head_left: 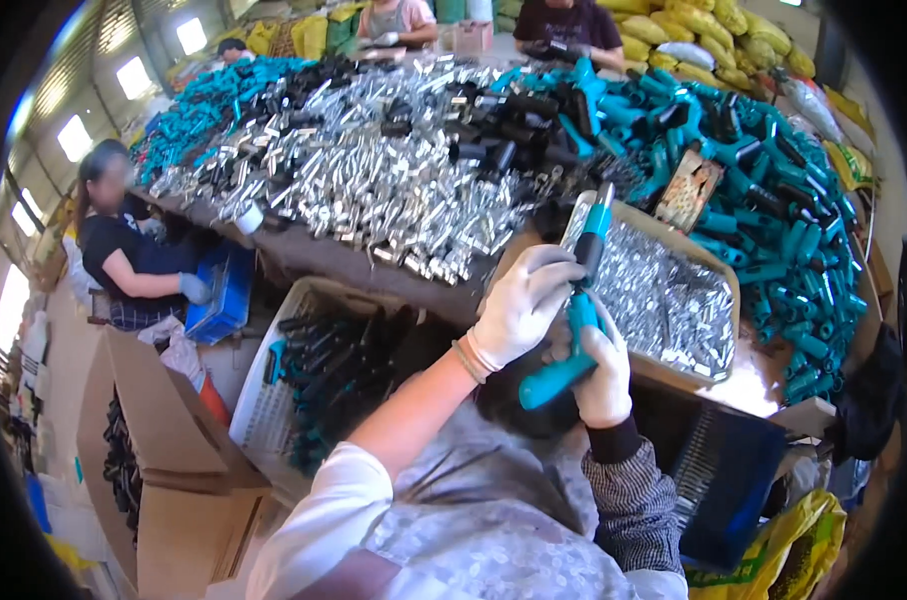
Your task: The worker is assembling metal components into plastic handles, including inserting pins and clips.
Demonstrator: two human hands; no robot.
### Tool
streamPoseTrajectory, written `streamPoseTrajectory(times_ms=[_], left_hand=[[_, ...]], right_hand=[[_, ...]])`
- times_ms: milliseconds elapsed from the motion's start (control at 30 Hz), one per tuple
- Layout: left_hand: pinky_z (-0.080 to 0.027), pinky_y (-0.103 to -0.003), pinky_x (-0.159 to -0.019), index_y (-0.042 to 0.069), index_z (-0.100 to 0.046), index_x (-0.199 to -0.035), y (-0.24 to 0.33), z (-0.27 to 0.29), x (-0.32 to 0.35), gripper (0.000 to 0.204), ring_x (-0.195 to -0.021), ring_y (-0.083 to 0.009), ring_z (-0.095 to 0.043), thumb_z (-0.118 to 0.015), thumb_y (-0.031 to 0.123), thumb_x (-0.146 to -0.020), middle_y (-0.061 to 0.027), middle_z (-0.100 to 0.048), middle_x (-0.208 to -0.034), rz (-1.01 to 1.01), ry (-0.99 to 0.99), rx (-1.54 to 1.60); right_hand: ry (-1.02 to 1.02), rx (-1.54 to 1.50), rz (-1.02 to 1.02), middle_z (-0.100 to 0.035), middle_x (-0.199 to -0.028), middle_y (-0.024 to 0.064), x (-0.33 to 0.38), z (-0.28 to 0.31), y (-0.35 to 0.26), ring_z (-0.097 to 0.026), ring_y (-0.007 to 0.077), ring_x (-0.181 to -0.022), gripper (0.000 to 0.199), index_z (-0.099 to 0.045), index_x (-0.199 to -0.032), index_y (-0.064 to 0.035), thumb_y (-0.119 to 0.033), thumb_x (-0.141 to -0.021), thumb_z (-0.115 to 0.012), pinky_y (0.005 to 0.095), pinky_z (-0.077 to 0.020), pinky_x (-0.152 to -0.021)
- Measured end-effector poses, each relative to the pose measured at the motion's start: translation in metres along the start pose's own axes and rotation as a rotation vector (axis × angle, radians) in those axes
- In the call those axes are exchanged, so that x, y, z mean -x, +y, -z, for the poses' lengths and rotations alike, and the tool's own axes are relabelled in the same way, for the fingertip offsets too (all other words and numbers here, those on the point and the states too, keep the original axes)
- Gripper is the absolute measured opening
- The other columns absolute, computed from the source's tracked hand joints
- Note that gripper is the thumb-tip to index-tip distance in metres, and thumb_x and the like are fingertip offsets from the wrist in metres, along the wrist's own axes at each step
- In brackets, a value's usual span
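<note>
We grip a teal-handled tool (577,330) upright in both white-gloved hands, our left hand (522,305) wrapped near its top and our right hand (604,372) lower on the handle. Behind it sits a tray of small silver parts (664,300), and teal handles (774,210) pile on the table (324,262).

Tray (726,300) right of metal-tube heap (374,170)

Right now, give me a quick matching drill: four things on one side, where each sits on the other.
Things:
1. teal tool
2. tray of metal pieces
3. cardboard box
4. white basket

Places:
A. lower left, on the floor
B. gripped by left hand and right hand
C. under the table edge, holding dark handles
D. just beyond the hands

Pairs: 1-B, 2-D, 3-A, 4-C
</note>
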State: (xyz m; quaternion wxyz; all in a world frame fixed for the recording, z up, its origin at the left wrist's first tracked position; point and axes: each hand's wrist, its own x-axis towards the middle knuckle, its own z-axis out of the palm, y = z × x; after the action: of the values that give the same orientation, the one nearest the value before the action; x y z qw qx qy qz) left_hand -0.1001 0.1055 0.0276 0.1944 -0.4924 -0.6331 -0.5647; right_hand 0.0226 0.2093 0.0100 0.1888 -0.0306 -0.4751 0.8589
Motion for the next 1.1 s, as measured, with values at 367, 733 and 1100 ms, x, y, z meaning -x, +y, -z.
streamPoseTrajectory(times_ms=[367,733,1100], left_hand=[[-0.054,-0.030,-0.073,0.001,-0.067,-0.117,-0.035,0.000,-0.042,0.023,-0.076,-0.0160,-0.066,-0.062,0.013,-0.097,-0.0094,-0.071,-0.090,0.484,-0.142,0.257],[-0.052,-0.042,-0.097,-0.003,-0.064,-0.124,-0.063,-0.060,-0.141,0.076,-0.109,-0.0366,-0.068,-0.070,0.057,-0.078,-0.0259,-0.069,-0.117,0.549,-0.730,-0.541],[-0.053,-0.033,-0.084,-0.005,-0.064,-0.119,-0.071,-0.034,-0.104,0.045,-0.089,-0.0174,-0.066,-0.075,0.021,-0.083,-0.0119,-0.071,-0.101,0.589,-0.148,0.385]], right_hand=[[0.046,-0.312,-0.153,-0.058,-0.094,0.0044,0.000,-0.002,-0.001,-0.059,0.0158,-0.080,0.057,-0.043,-0.139,-0.0100,-0.033,-0.093,-0.068,0.0404,-0.0540,-0.079],[0.145,-0.407,-0.185,-0.058,-0.100,0.0065,0.003,0.002,0.002,-0.062,0.0194,-0.084,0.063,-0.040,-0.149,-0.0073,-0.023,-0.094,-0.063,0.0426,-0.0567,-0.081],[0.077,-0.402,-0.125,-0.057,-0.099,0.0085,0.017,-0.013,0.003,-0.060,0.0216,-0.085,0.065,-0.036,-0.151,-0.0088,-0.015,-0.091,-0.061,0.0450,-0.0540,-0.084]])
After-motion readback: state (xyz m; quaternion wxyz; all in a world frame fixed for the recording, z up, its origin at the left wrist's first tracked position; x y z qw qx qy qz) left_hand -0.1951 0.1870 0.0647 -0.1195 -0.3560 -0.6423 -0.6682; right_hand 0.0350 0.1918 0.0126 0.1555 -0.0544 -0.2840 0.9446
